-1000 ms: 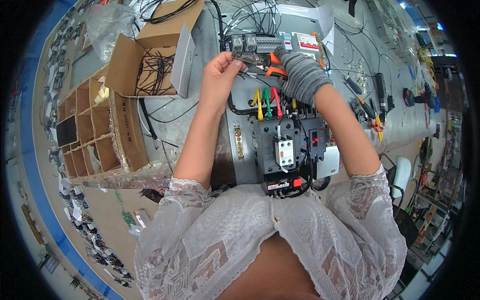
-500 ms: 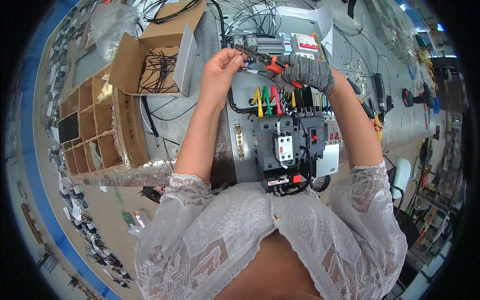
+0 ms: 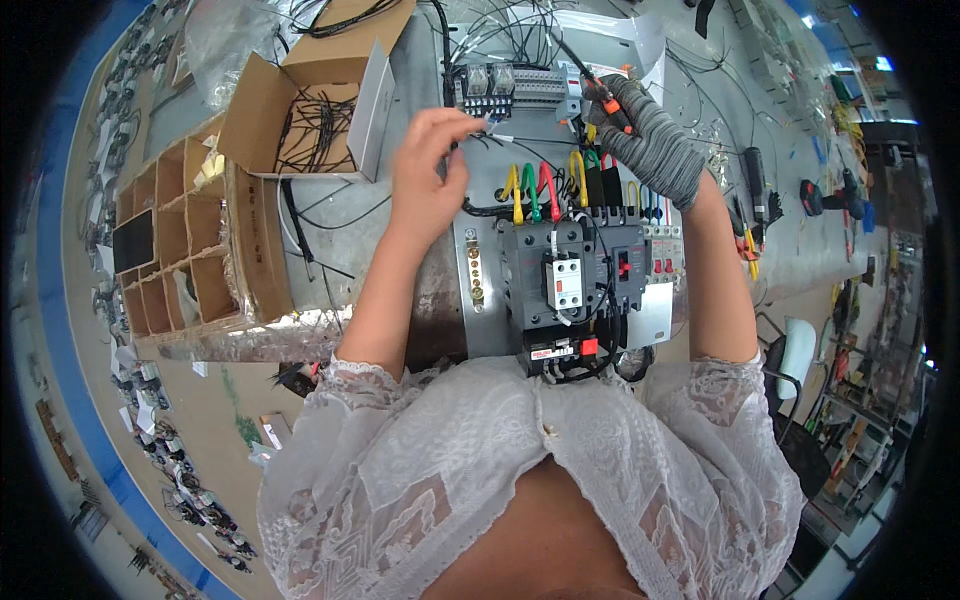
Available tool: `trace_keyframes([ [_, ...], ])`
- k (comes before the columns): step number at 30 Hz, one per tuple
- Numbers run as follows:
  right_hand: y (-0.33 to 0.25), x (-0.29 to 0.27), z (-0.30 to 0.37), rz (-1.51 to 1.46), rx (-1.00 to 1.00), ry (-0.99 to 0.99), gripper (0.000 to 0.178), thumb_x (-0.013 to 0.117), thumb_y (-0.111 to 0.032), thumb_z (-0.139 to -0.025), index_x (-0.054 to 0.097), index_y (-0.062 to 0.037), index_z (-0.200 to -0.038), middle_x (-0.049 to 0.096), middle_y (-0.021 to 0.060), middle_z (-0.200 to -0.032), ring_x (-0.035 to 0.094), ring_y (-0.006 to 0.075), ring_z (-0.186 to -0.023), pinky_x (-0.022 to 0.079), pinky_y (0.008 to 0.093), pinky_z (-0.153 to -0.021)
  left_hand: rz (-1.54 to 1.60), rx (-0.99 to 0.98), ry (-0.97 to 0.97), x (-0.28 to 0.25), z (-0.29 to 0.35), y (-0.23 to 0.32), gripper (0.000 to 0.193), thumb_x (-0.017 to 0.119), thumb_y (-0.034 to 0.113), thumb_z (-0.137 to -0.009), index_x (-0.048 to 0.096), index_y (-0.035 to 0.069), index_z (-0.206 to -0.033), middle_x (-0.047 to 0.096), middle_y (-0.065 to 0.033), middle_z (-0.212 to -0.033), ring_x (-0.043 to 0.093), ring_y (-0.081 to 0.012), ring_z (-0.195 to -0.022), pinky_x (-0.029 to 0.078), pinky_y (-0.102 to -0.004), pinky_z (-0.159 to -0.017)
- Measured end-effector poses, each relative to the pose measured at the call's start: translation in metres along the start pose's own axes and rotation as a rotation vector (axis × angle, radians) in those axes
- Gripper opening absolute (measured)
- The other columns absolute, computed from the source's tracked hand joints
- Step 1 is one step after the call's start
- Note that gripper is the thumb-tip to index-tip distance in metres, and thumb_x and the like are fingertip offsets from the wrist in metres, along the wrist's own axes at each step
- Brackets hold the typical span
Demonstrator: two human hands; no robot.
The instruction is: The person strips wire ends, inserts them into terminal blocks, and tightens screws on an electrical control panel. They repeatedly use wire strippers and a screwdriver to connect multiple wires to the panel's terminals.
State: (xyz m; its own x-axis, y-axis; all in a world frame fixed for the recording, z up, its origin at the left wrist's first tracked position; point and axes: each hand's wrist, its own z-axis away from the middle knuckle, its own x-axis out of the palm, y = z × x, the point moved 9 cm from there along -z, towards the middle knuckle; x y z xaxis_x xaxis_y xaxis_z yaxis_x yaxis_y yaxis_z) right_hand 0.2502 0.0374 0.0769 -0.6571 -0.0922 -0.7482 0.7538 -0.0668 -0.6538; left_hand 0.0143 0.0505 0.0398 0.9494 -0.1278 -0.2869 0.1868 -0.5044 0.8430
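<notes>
My bare left hand (image 3: 432,170) is over the metal plate, thumb apart from the fingers. Its index fingertip is at thin black wires (image 3: 500,137) with pale ends; contact is unclear. My right hand (image 3: 650,140), in a grey knitted glove, holds orange-handled pliers (image 3: 610,105), seen nearly edge-on with the dark jaws pointing up and left. Small relays (image 3: 488,82) and a grey terminal block (image 3: 538,88) sit just beyond the hands. Nearer me are looped yellow, green and red wires (image 3: 530,190) above a dark grey contactor (image 3: 535,275) and a breaker (image 3: 624,265).
An open cardboard box (image 3: 370,120) with short black wires stands left, beside a divided carton (image 3: 210,225). Loose wires (image 3: 510,30) lie at the back. A screwdriver (image 3: 755,180) and a power drill (image 3: 835,193) lie right. A chair (image 3: 797,355) stands lower right.
My right hand moved right with the pliers, whose jaws swung from pointing left to pointing up. The left thumb and index finger, formerly pinched at the pliers' jaws, have parted.
</notes>
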Motion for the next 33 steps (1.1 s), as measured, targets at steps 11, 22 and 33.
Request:
trace_keyframes([
  [11,-0.053,0.019,0.009,0.628,-0.192,0.098,0.056,0.065,-0.021,-0.073,0.05,0.0012,-0.123,0.061,0.0211,-0.105,0.059,0.0353,-0.099,0.047,0.042,-0.089,0.462,-0.372,0.12,0.025,-0.015,-0.047,0.008,0.061,0.007,-0.089,0.06,0.002,-0.094,0.061,-0.0004,-0.084,0.056,-0.0062,-0.076,0.045,-0.0208,-0.07],
  [22,-0.055,0.035,-0.001,0.7,-0.106,0.05,0.053,0.067,-0.023,-0.073,0.052,-0.0019,-0.119,0.063,0.0188,-0.102,0.061,0.0326,-0.097,0.048,0.0412,-0.087,0.617,-0.509,0.187,0.031,-0.013,-0.046,0.006,0.061,0.005,-0.088,0.062,0.001,-0.092,0.06,0.0041,-0.08,0.051,-0.0007,-0.07,0.04,-0.0161,-0.063],
  [33,-0.053,0.04,0.001,0.656,-0.056,-0.029,0.062,0.067,-0.022,-0.072,0.048,0.002,-0.126,0.058,0.0221,-0.113,0.057,0.0352,-0.105,0.044,0.0408,-0.094,0.595,-0.464,0.147,0.033,-0.012,-0.044,0.008,0.056,0.002,-0.089,0.061,0.001,-0.095,0.06,0.0037,-0.081,0.052,-0.0011,-0.071,0.04,-0.0173,-0.064],
])
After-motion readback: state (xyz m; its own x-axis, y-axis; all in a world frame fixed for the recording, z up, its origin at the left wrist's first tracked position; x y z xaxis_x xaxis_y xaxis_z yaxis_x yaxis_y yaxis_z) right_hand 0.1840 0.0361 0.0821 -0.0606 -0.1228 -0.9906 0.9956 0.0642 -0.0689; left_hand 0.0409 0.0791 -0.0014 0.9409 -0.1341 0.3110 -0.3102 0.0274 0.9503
